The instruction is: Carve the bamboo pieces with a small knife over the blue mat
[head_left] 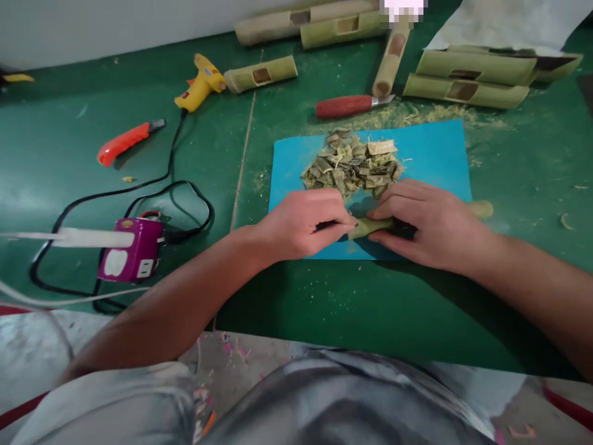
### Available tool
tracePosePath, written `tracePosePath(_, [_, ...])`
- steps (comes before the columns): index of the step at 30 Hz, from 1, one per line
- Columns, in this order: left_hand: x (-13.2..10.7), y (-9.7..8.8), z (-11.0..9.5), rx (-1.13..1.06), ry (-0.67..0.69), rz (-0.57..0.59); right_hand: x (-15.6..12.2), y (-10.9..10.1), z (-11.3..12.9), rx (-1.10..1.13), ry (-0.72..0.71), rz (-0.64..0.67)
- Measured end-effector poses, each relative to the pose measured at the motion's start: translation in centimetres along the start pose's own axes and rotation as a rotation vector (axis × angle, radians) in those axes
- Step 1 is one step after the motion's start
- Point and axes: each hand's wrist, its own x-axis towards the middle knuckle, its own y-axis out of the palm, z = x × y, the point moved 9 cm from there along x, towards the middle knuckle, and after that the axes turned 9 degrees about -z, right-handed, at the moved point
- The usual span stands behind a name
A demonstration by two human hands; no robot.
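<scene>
A slim green bamboo tube (369, 228) lies across the front of a blue sheet (445, 161). My right hand (428, 225) is closed round its middle, hiding much of it, and the far end shows beyond my knuckles. At the tube's left end my left hand (308, 225) is closed in a pinch. Something small and dark shows at those fingertips, too small to name. Just behind both hands sits a heap of cut bamboo chips (352, 164) on the blue sheet.
A red-handled knife (345, 106) lies behind the sheet, near notched bamboo tubes (463, 89). Leftward are a yellow glue gun (201, 86), an orange box cutter (125, 142) and a purple power socket block (132, 250) with looping black cable. The green table's (296, 296) front edge is near my body.
</scene>
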Motion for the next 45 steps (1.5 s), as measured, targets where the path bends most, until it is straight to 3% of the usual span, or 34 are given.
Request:
tracePosePath(22, [-0.23,0.29,-0.07,0.002,-0.041,0.076,0.10,-0.31,0.30,0.013,0.023,0.011])
tracePosePath(30, [-0.06,0.46,-0.09,-0.004,-0.007,0.081,0.29,0.01,-0.36,0.075,0.132,0.062])
tracePosePath(45, [0.05,0.42,0.29,-0.003,-0.056,0.072,0.15,-0.31,-0.25,0.070,0.091,0.017])
